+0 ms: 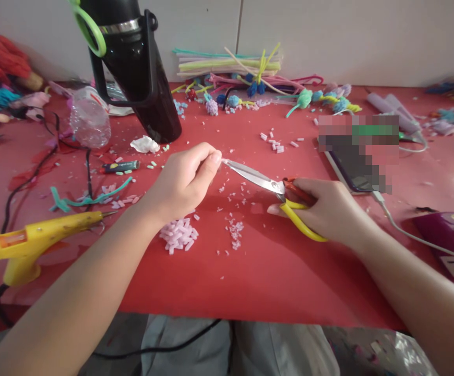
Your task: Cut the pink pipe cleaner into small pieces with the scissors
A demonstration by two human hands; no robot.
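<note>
My left hand (190,180) is closed in a pinch above the middle of the red table. A tiny pale pink piece barely shows at its fingertips; the rest is hidden by the fingers. My right hand (324,209) grips a pair of scissors (256,176) with one yellow and one orange-red handle. The blades point left, their tips right at the pinched piece, and look nearly together. Below my left hand lies a heap of short lilac pieces (179,235). Finer lilac scraps (235,233) are scattered to its right.
A black bottle (136,68) stands behind my left hand. A yellow glue gun (43,235) lies at the left with a black cord. At the right are a phone (348,162) on a white cable and a purple power socket (446,235). Fuzzy stems (227,65) lie along the wall.
</note>
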